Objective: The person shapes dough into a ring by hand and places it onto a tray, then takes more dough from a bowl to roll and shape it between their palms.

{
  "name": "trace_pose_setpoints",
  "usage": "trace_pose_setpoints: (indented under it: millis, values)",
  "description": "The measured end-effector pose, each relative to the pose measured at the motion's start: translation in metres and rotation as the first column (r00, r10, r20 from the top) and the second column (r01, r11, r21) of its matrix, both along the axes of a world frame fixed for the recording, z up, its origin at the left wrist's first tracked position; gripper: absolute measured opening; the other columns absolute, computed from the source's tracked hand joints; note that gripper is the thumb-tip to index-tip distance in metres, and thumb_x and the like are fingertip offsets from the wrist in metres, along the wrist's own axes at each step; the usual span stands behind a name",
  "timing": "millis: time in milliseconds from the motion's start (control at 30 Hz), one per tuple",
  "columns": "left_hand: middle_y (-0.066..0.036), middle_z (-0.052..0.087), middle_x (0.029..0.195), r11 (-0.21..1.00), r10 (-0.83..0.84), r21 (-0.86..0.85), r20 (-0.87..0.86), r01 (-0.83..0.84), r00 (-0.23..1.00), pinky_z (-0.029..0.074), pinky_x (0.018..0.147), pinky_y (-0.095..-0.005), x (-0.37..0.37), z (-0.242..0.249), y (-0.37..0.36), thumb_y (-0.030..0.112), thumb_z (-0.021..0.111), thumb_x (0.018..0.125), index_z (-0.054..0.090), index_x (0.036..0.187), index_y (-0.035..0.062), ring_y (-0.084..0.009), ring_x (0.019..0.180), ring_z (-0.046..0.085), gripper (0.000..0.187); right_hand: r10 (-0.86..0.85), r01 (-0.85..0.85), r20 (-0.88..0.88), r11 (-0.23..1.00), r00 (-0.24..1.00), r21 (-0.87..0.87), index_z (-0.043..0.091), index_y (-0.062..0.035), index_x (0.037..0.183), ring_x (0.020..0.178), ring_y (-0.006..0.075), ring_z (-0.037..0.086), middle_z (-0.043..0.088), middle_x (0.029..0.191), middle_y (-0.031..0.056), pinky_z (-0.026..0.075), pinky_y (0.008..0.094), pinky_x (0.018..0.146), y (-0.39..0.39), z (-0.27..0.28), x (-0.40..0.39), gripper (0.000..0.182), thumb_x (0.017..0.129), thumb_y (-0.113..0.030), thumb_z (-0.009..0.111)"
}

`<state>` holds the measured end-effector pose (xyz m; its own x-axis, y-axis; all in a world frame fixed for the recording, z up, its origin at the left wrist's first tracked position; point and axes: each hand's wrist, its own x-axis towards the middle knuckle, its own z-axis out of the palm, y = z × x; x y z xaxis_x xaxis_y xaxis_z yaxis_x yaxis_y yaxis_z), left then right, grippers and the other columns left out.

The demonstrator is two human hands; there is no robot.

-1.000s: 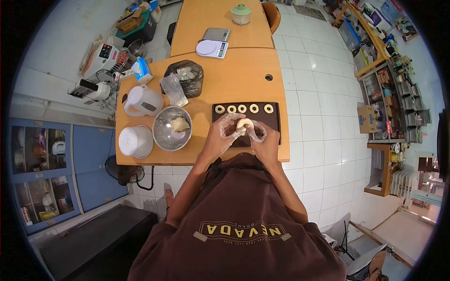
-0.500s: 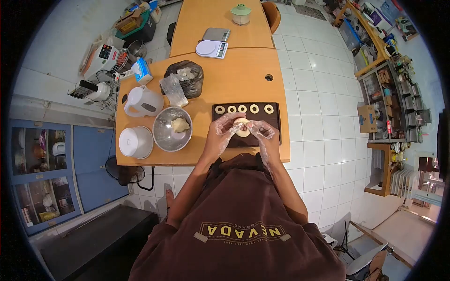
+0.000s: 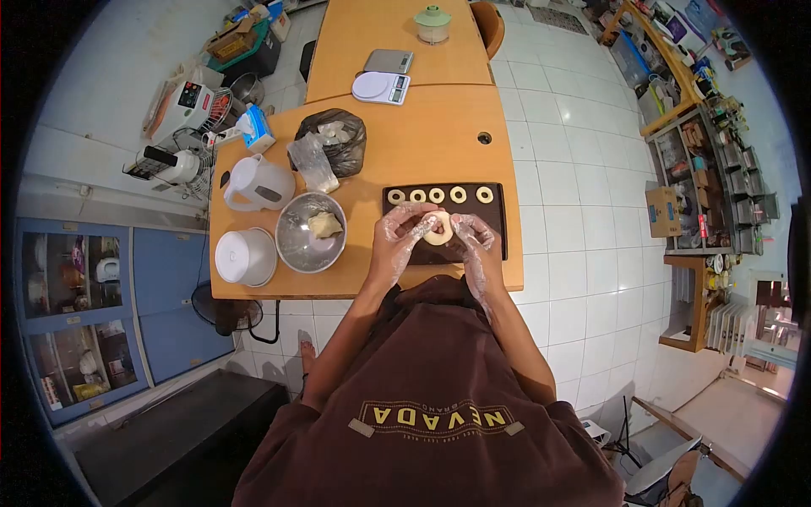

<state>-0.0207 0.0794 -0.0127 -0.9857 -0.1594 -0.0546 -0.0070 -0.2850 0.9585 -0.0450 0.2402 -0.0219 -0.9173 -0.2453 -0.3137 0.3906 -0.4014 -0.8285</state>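
A pale dough ring (image 3: 438, 239) is held up between my two floury hands, above a dark baking tray (image 3: 397, 256). My left hand (image 3: 400, 238) pinches its left side, with the thumb near the hole. On the right side, my right hand (image 3: 478, 245) has its fingers closed at the ring's edge. Behind them, several dough rings (image 3: 459, 195) lie in a row along the far side of the tray. To the left, a metal bowl (image 3: 291, 247) holds a lump of dough (image 3: 324, 225).
Left of the bowl stand a white tub (image 3: 241, 258) and a white pitcher (image 3: 266, 183). Beyond it sits a black plastic bag (image 3: 351, 152) with a clear bag (image 3: 311, 165). Farther back are a kitchen scale (image 3: 380, 87) and a green-lidded container (image 3: 433, 29).
The dough ring has turned in my hands and its hole now shows more plainly. My right fingers have shifted slightly outward to the ring's edge.
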Motion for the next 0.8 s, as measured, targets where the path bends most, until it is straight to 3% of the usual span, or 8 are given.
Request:
trace_pose_setpoints:
  millis: [433,600,800]
  values:
    - [-0.007,0.074,0.104,0.985,-0.156,-0.065,0.06,0.16,0.986,0.054,0.086,-0.0274,-0.002,-0.003,-0.005,0.005,0.069,0.099,0.071,0.118,-0.0044,-0.0117,0.093,0.067,0.022,0.09,-0.09,-0.019,0.996,0.996,0.008,0.073,-0.0048,0.104,0.093,0.008,0.063,0.07,0.098,-0.0005,0.051,0.0273,0.082,0.004,-0.009,0.0,0.016,0.1,-0.02,0.072]
    - [-0.007,0.074,0.102,0.983,-0.137,-0.109,0.084,0.146,0.987,0.054,0.085,-0.0271,-0.003,-0.007,-0.013,0.004,0.068,0.099,0.073,0.115,-0.0047,-0.0115,0.09,0.066,0.02,0.119,-0.12,-0.049,0.993,0.992,-0.018,0.069,-0.003,0.111,0.098,0.0086,0.064,0.07,0.102,0.0023,0.052,0.0284,0.088,0.004,-0.005,0.001,0.018,0.099,-0.015,0.072]
    - [-0.006,0.074,0.102,0.99,-0.092,-0.1,0.098,0.102,0.991,0.053,0.088,-0.0286,-0.002,-0.007,-0.012,0.005,0.068,0.098,0.073,0.113,-0.0026,-0.0118,0.096,0.067,0.017,0.154,-0.09,-0.323,0.974,0.934,0.206,0.063,-0.001,0.118,0.097,0.0095,0.065,0.07,0.102,0.0039,0.053,0.0276,0.088,-0.002,-0.008,-0.003,0.029,0.094,-0.008,0.077]
